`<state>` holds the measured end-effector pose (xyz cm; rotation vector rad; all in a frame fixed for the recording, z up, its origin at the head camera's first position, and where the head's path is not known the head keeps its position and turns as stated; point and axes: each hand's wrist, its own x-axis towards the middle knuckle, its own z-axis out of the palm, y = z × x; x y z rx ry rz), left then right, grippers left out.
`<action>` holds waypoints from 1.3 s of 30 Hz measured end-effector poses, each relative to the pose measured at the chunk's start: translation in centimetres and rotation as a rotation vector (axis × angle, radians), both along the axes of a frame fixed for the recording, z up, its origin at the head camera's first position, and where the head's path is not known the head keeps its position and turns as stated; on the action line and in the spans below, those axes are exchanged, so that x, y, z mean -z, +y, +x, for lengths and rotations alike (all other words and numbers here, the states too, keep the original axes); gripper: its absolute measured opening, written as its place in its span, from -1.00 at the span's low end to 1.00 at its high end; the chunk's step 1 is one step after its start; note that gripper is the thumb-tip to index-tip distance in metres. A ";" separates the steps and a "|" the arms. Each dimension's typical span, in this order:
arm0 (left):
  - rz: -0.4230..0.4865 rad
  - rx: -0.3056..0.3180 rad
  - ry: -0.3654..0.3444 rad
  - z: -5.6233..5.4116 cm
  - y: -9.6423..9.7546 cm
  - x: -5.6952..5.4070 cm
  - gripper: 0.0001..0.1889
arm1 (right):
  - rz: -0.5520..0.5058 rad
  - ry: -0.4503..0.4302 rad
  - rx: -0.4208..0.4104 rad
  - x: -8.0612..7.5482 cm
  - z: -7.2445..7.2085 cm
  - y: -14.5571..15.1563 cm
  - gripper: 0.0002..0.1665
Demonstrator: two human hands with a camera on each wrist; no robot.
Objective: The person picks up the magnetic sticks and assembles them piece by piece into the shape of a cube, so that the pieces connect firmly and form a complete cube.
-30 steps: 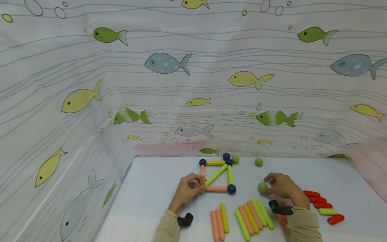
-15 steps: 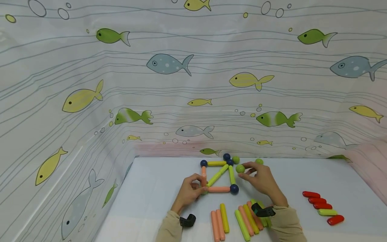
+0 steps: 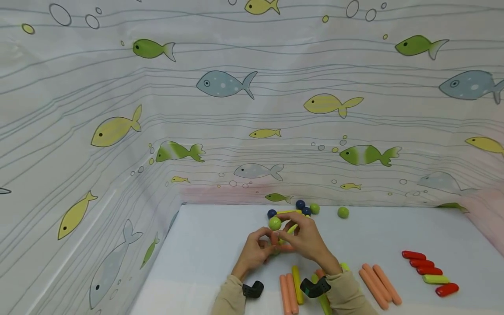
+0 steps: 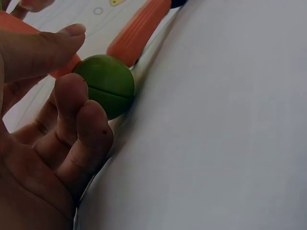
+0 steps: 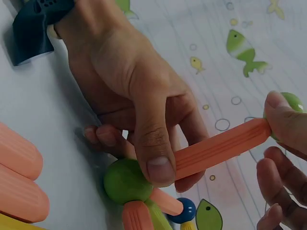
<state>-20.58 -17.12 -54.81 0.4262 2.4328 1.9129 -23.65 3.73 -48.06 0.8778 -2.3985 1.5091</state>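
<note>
My left hand [image 3: 257,253] pinches an upright orange stick [image 5: 223,146] between thumb and fingers, close to its lower end. Beneath that end, a green ball [image 4: 108,86] joins it to the corner of a flat frame of sticks and balls. My right hand [image 3: 307,238] holds another green ball [image 3: 275,223] with thumb and fingertips, right at the stick's top end. From the lower ball run an orange stick [image 4: 139,33] and a yellow-green one [image 5: 157,215]. Dark blue balls [image 3: 272,214] mark the frame's far corners. My right hand hides much of the frame in the head view.
Loose green balls [image 3: 343,212] lie near the back wall. In front are orange sticks [image 3: 290,293], a yellow stick [image 3: 297,284] and more orange sticks [image 3: 379,286] to the right. Short red pieces [image 3: 447,289] with one yellow-green piece [image 3: 435,279] sit at far right.
My right hand has carried the green ball leftward from the table's right side to the upright orange stick's top. My left hand has stayed at the frame's near left corner.
</note>
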 end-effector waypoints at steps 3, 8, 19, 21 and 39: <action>-0.009 -0.011 -0.009 -0.1 0.3 -0.1 -0.73 | 0.009 -0.006 -0.008 0.0 0.1 0.1 -0.50; 0.002 0.001 0.025 -0.2 0.4 -0.1 -0.74 | 0.047 -0.018 -0.024 -0.3 0.1 0.9 -0.42; -0.222 -0.074 0.168 -0.4 0.9 -1.4 -0.56 | 0.513 -0.425 -0.190 -0.8 1.3 5.1 -0.65; -0.342 -0.133 0.261 -0.4 1.1 -2.0 -0.51 | 0.558 -0.472 -0.202 -0.7 1.7 4.8 -0.63; -0.234 -0.258 0.462 0.9 2.7 -5.5 -0.58 | 0.543 -0.524 -0.401 1.0 2.4 3.4 -0.91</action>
